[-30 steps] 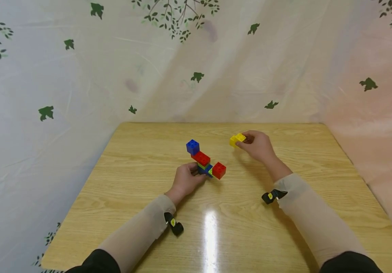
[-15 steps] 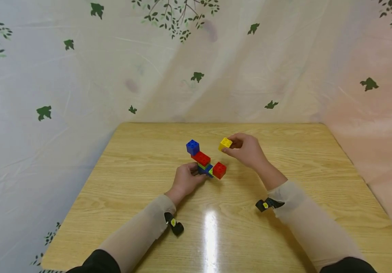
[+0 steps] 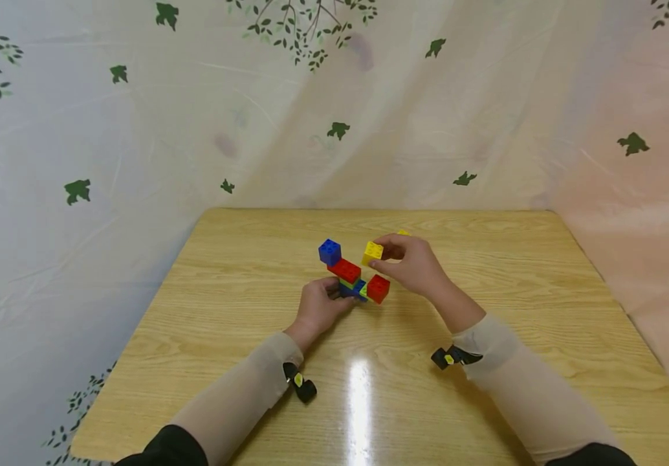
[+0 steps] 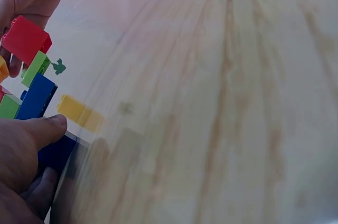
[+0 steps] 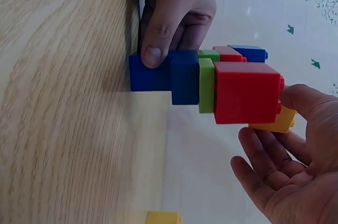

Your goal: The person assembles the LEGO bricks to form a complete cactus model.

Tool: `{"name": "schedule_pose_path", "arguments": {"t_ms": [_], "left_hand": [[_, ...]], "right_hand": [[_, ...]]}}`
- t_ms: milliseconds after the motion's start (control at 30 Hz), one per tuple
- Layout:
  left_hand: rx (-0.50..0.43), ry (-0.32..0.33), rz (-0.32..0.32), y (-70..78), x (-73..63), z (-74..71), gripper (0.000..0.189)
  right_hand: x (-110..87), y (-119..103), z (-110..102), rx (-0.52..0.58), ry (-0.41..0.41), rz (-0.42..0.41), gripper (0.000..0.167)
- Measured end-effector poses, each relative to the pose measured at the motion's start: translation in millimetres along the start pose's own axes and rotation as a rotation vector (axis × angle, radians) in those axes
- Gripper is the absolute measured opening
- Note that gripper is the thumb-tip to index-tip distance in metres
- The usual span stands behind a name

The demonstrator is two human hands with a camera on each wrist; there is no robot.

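My left hand [image 3: 318, 307] grips the blue base [image 5: 150, 73] of a toy brick build near the table's middle. Above the base, the build has blue and green pieces, a long red brick [image 3: 344, 270], a blue brick [image 3: 330, 251] at the top left and a square red brick [image 3: 378, 288] sticking out to the right. My right hand [image 3: 416, 262] pinches a square yellow brick [image 3: 372, 252] between thumb and fingers. This brick is held just above and behind the square red one. In the right wrist view, the red brick partly covers it.
A second yellow brick [image 4: 79, 113] lies on the wooden table [image 3: 253, 259] beyond my right hand, mostly hidden by it in the head view. A pale cloth with leaf prints [image 3: 339, 131] hangs behind the table.
My right hand has carried the yellow brick left and toward the build, away from the other yellow brick, which stays on the table. My left hand and the build have barely moved.
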State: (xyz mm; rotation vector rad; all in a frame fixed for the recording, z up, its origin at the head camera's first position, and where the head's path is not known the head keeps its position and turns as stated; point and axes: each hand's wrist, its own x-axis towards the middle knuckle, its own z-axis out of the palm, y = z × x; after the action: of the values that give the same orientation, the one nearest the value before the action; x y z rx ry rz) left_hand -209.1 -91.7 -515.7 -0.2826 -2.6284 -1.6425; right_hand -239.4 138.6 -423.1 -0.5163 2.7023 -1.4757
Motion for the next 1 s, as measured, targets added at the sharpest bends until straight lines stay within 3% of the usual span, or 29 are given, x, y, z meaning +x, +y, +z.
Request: {"name": "schedule_pose_path", "arguments": {"t_ms": [433, 1000], "left_hand": [[-0.001, 0.021, 0.008, 0.2, -0.8, 2.5, 0.034], [-0.008, 0.028, 0.018, -0.2, -1.0, 2.2, 0.033]], "right_hand": [[-0.7, -13, 20, -0.012, 0.003, -0.045, 0.033], [-1.7, -19, 37, -0.194, 0.113, -0.158, 0.033]]}}
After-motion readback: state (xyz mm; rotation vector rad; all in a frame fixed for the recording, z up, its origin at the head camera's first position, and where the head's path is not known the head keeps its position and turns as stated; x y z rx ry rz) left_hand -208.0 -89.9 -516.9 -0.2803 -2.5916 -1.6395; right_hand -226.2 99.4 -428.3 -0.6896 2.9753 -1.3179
